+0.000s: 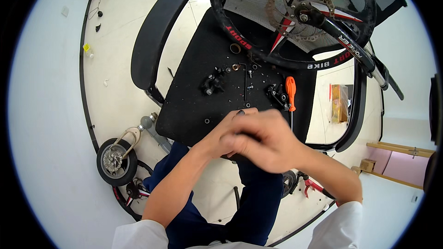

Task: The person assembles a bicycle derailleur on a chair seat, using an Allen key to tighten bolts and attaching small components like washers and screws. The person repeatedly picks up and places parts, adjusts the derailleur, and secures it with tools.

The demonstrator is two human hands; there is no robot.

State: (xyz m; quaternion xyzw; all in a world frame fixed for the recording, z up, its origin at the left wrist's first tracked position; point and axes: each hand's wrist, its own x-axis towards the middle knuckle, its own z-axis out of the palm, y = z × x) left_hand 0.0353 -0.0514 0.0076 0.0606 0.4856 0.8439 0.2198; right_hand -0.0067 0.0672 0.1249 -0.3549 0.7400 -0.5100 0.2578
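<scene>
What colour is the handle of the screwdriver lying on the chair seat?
Orange; the screwdriver handle shows best in the head view.

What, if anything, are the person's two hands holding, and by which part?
It cannot be told: the left hand and right hand are clasped together and blurred, hiding whatever lies between them above the black chair seat.

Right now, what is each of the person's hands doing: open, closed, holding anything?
Left hand: curled beneath the right, grip hidden, cannot tell.
Right hand: closed over the left, blurred; whatever is inside cannot be seen.
</scene>
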